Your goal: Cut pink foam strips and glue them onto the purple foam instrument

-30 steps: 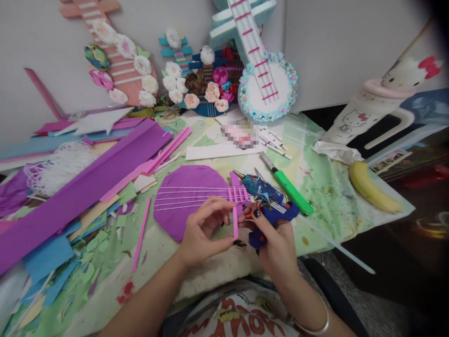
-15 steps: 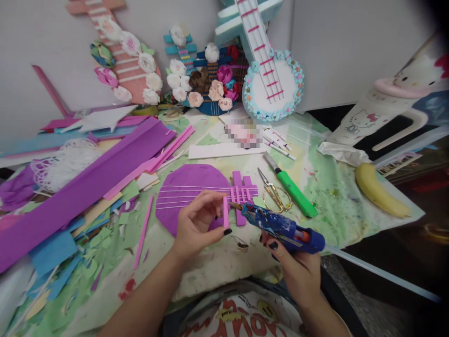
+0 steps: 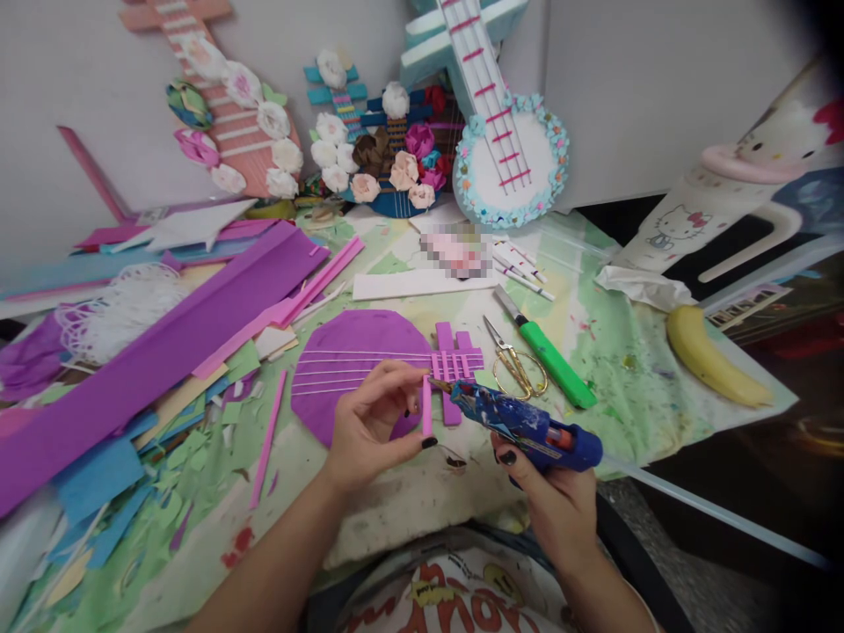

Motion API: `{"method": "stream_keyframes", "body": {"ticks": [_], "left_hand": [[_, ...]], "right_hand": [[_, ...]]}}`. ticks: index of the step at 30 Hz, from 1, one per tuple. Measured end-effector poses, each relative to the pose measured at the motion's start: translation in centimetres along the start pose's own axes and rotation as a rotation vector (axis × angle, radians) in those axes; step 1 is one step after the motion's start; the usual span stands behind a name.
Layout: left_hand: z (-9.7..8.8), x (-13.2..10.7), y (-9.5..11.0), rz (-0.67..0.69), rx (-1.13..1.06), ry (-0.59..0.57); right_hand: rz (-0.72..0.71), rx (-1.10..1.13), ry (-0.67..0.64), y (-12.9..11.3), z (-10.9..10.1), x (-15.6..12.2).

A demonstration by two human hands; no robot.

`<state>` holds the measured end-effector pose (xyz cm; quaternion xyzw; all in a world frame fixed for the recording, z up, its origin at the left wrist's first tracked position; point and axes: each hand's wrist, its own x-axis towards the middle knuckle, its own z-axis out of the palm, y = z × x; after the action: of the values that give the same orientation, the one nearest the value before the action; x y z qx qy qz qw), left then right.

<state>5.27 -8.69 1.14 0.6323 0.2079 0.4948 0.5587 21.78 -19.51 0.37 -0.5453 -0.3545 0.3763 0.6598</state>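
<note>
My left hand (image 3: 369, 429) pinches a short pink foam strip (image 3: 426, 411) upright between thumb and fingers. My right hand (image 3: 557, 499) grips a blue glue gun (image 3: 527, 425), and the gun's nozzle touches the top of the strip. Just behind them a purple foam guitar body (image 3: 352, 360) lies flat on the table, with white strings and a pink strip bridge (image 3: 456, 359).
Gold scissors (image 3: 514, 365) and a green craft knife (image 3: 547, 356) lie right of the purple guitar body. A banana (image 3: 709, 356) sits far right. Purple and pink foam sheets (image 3: 164, 347) and scraps cover the left. Finished paper guitars (image 3: 501, 149) lean on the wall.
The glue gun swung from upright in front of the scissors to lying level, nozzle pointing left at the strip. My left hand has kept the strip and shifted slightly left.
</note>
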Motion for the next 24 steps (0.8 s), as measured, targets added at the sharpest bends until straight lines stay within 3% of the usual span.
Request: {"method": "stream_keyframes", "body": {"ticks": [15, 24], "left_hand": [[-0.3, -0.2, -0.3, -0.031, -0.045, 0.049], [-0.4, 0.0, -0.6, -0.024, -0.065, 0.077]], "right_hand": [[-0.007, -0.034, -0.034, -0.2, -0.5, -0.4], [-0.025, -0.076, -0.132, -0.5, -1.1, -0.8]]}}
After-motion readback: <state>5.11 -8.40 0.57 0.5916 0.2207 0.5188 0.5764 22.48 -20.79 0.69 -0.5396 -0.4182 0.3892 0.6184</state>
